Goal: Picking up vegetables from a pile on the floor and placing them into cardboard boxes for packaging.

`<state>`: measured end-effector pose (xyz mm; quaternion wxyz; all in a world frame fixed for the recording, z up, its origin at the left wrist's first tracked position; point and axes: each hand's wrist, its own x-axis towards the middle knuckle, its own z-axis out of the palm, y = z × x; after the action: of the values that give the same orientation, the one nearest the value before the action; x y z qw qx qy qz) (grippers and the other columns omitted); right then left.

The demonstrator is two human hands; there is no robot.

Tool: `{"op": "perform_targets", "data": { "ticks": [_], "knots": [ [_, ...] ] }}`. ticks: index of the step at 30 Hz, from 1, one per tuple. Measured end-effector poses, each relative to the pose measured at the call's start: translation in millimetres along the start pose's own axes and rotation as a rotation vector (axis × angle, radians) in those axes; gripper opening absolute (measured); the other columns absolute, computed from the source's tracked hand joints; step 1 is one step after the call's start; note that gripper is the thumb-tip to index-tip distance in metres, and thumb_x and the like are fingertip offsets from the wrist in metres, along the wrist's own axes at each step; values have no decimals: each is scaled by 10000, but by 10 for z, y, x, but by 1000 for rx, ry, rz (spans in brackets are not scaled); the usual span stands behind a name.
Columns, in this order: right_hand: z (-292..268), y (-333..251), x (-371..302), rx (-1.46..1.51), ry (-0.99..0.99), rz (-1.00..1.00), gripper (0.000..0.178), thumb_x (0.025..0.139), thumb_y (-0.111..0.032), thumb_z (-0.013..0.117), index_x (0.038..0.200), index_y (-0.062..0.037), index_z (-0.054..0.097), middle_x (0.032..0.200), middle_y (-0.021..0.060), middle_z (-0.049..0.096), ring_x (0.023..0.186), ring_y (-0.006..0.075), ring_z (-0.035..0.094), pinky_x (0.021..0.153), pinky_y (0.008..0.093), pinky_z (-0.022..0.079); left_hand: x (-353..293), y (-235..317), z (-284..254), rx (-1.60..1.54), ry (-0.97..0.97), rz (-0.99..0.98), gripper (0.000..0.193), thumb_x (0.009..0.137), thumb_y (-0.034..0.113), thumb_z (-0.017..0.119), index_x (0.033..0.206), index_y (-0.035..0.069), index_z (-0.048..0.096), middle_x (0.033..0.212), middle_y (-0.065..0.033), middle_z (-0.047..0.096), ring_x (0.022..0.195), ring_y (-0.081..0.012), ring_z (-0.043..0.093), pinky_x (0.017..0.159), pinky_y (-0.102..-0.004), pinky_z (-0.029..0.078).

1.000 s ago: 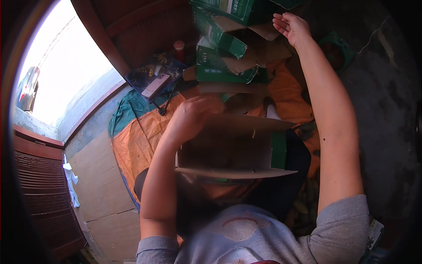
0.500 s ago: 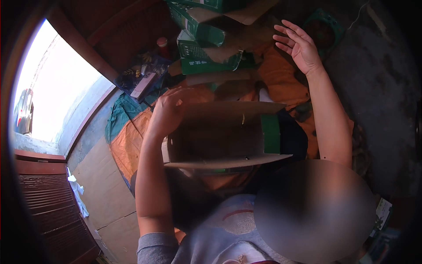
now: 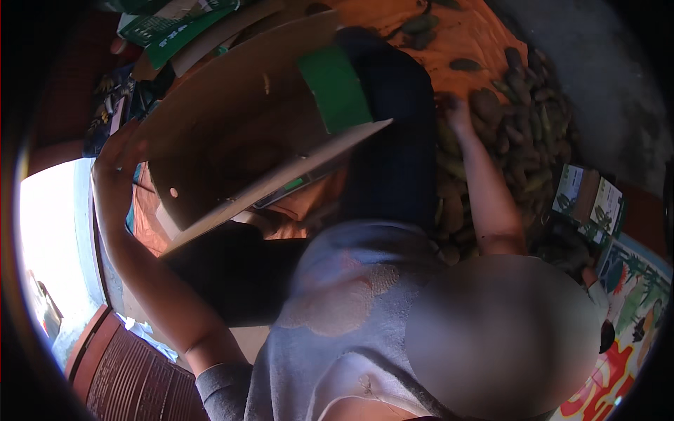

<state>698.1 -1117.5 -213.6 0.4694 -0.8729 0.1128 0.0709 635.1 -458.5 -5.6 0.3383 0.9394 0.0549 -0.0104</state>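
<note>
An open cardboard box (image 3: 210, 140) with a green end flap (image 3: 335, 90) stands tilted in view at the left, its inside in shadow. By its far left edge is my left hand (image 3: 116, 156), fingers stretched out and somewhat blurred; whether they touch the cardboard is unclear. My right hand (image 3: 455, 116) reaches into the near-left side of a heap of long brown-green produce (image 3: 523, 123). Its fingers are dark and blurred against the pile, so I cannot see whether they hold a piece.
An orange sheet (image 3: 484, 35) lies under part of the heap, with a few loose pieces on it. Green cartons (image 3: 186, 35) lie at the far left. At the right are a printed white-and-green box (image 3: 588, 200) and a colourful printed panel (image 3: 642, 288).
The view has swung right, bringing the produce heap into sight. My right hand has come down from its raised, open position to the heap. My left hand stays beside the box.
</note>
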Motion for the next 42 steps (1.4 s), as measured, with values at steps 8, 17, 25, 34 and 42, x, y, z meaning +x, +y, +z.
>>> {"op": "perform_targets", "data": {
  "ticks": [8, 17, 25, 34, 42],
  "knots": [
    [604, 1979, -808, -673, -235, -172, 315, 972, -207, 533, 1229, -40, 604, 1225, 159, 641, 1070, 320, 644, 897, 419, 520, -25, -105, 79, 54, 24, -98, 362, 967, 229, 660, 1304, 93, 656, 1256, -126, 675, 1168, -231, 628, 1006, -359, 479],
    [757, 1915, -780, -946, -120, -211, 384, 944, -205, 550, 1305, -76, 561, 1387, 138, 525, 1210, 293, 559, 978, 378, 476, 125, 30, 262, -72, 60, -154, 380, 957, 285, 668, 1279, 84, 677, 1260, -109, 679, 1210, -222, 596, 1064, -363, 416],
    [798, 1749, -127, -1649, -322, -371, 578, 915, -291, 584, 1434, -105, 409, 1442, 111, 463, 1290, 292, 483, 1071, 369, 401, 176, 92, 274, -56, 139, -199, 312, 954, 249, 675, 1222, 95, 714, 1288, -98, 663, 1258, -219, 560, 1111, -402, 378],
    [232, 3409, 261, -1235, 23, -311, 689, 900, -343, 624, 1487, -102, 356, 1379, 129, 519, 1266, 300, 511, 1067, 384, 415, 238, 33, 240, 48, 71, -92, 304, 938, 193, 689, 1215, 66, 701, 1241, -65, 687, 1162, -191, 611, 1012, -343, 465],
    [-22, 704, 610, -816, -63, 34, 549, 958, -250, 575, 1442, -44, 418, 1405, 173, 537, 1314, 302, 507, 1083, 403, 405, -98, -58, -134, -64, 91, -156, 329, 913, 193, 726, 1197, 29, 702, 1165, -85, 714, 1007, -148, 659, 896, -300, 525]
  ]
}}
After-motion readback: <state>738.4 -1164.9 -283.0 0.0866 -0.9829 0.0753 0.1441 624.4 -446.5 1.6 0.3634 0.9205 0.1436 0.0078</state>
